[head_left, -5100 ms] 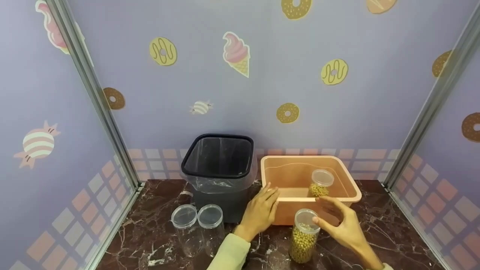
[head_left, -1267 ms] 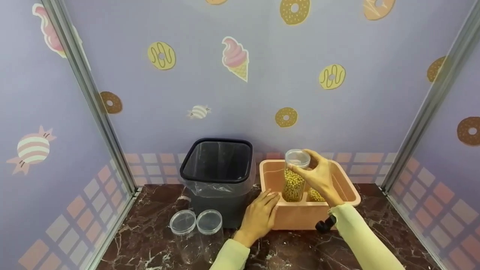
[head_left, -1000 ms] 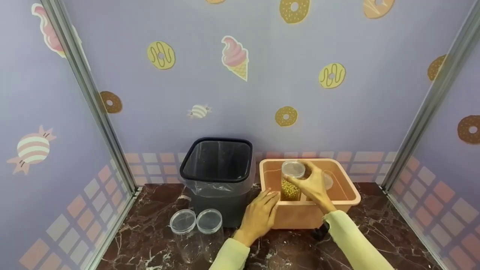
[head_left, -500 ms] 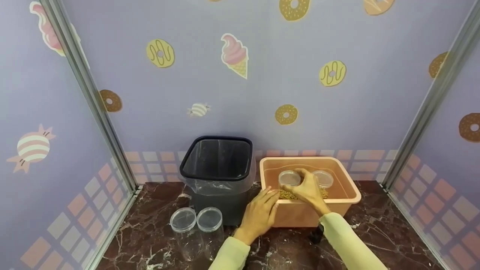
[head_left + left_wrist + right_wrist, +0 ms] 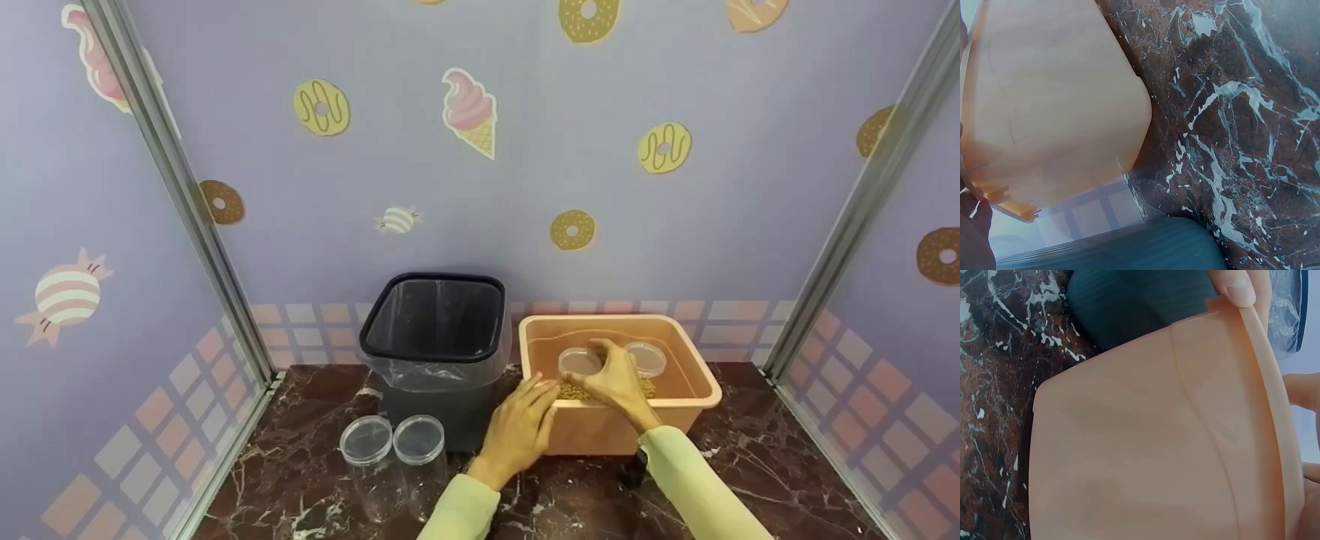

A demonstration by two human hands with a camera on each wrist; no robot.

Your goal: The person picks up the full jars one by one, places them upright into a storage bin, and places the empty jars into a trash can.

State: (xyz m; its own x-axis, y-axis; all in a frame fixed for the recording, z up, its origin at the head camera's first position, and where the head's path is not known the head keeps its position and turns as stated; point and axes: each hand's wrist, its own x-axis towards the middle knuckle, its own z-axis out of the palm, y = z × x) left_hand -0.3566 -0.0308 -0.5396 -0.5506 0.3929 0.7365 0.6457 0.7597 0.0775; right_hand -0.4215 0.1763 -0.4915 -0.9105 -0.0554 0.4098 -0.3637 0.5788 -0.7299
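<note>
A peach plastic tub [image 5: 697, 394] stands on the marble counter at centre right. Inside it are two clear lidded jars of yellow beans. My right hand [image 5: 609, 377] reaches over the front rim and grips the left jar [image 5: 577, 364] near its lid. The second jar [image 5: 646, 360] stands just to its right. My left hand [image 5: 523, 421] rests with straight fingers against the tub's front-left corner. One left fingertip [image 5: 1238, 287] touches the rim in the right wrist view. The left wrist view shows the tub's outer wall [image 5: 1055, 112].
A black bin [image 5: 435, 330] with a clear liner stands directly left of the tub. Two empty clear lidded jars [image 5: 394, 454] stand side by side at the front left. Patterned walls and metal posts [image 5: 180, 195] close in the dark marble counter [image 5: 750, 465].
My right hand carried the bean jar from the counter over the rim and lowered it into the tub beside the other jar. The left hand stayed on the tub's corner.
</note>
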